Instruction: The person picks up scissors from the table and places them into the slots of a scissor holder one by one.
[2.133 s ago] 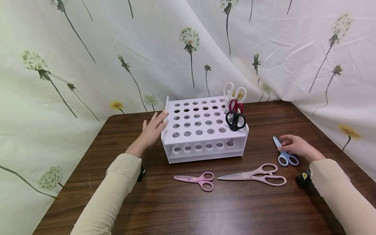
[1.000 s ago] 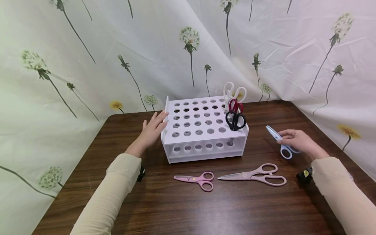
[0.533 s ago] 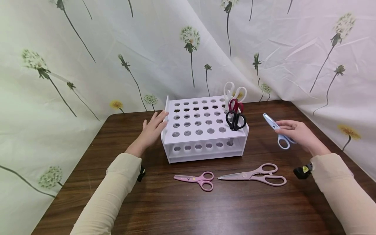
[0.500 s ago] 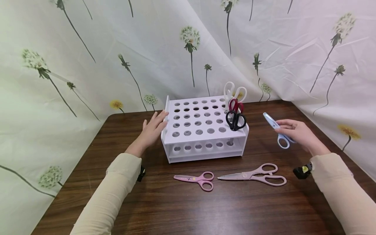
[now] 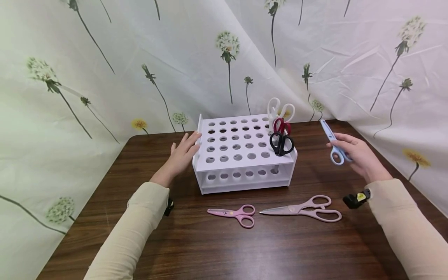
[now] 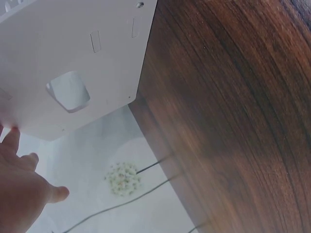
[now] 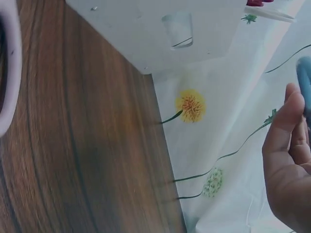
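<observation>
Right hand (image 5: pixel 362 155) rising at frame right, its grip pinching blue scissors (image 5: pixel 329 132) mid-length; blades now swinging more upright, so pickup is looking done. Left hand (image 5: pixel 182 152), fingers loosely spread, grasping nothing, touching white rack's (image 5: pixel 231 166) side, centre frame.

Dark wood-grain table (image 5: pixel 182 249), creased white backdrop (image 5: pixel 189 46) printed with dandelions (image 5: pixel 228 43), pale glare (image 5: pixel 257 262) on the near wood.

No readable text; marks on blue scissors (image 5: pixel 330 135), pink scissors (image 5: pixel 233 214) illegible.
</observation>
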### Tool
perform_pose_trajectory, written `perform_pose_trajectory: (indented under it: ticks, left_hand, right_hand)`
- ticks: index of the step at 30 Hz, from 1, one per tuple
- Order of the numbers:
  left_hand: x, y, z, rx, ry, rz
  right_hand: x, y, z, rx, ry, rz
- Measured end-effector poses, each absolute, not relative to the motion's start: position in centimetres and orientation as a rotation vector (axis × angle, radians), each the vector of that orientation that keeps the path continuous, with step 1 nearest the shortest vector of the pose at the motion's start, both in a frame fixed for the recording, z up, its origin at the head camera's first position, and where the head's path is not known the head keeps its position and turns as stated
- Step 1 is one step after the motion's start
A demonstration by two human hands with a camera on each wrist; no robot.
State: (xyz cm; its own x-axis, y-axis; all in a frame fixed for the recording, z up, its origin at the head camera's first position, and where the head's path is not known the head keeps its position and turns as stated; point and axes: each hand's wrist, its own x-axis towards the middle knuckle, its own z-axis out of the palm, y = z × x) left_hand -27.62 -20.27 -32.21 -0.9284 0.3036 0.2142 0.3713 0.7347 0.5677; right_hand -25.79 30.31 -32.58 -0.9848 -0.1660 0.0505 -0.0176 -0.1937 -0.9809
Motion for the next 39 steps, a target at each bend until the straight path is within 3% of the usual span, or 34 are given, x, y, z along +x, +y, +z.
perform_pose_trajectory:
  ticks: [9,17,39]
  left_hand:
    - [-27.6,-20.3,-32.2,-0.554,-2.834,-0.963]
    - [-27.5,-20.3,-32.1,-0.556,-2.834,-0.970]
    - [-27.6,-20.3,-32.0,-0.551,-2.849,-0.965]
  right_hand:
    - [-25.7,29.7,-31.9,-0.413,1.647,-2.456]
    - [-25.7,28.5,-31.1,-0.322,1.889,-2.391]
    - [-25.3,24.7,-28.0,-0.391,1.993,-2.595]
